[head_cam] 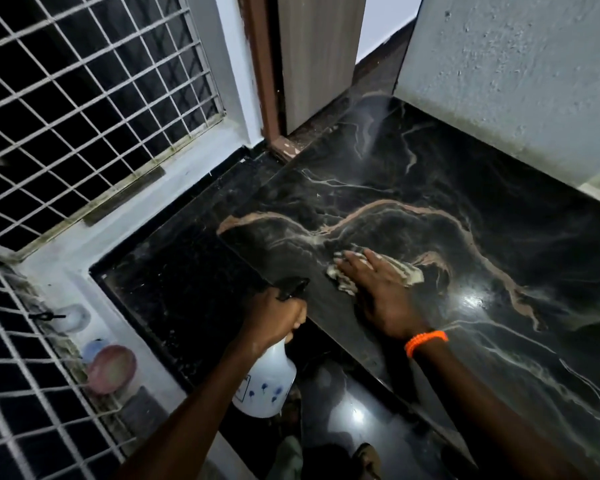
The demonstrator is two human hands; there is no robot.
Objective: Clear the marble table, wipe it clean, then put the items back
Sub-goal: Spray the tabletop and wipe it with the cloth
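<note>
The black marble table (430,188) with pale and pink veins fills the right half of the view. A crumpled light cloth (411,271) lies on it near its left edge, and my right hand (378,289) presses flat on the cloth with straight fingers; an orange band is on that wrist. My left hand (274,317) grips the neck of a white spray bottle (267,382) with blue flower prints and a black nozzle, held just off the table's left edge over the dark floor.
A white ledge (94,282) under the grilled window at left carries a pink bowl (111,368), a blue item and a white item. A wooden door (319,53) stands at the back, a rough white wall (516,81) at right. My feet show below.
</note>
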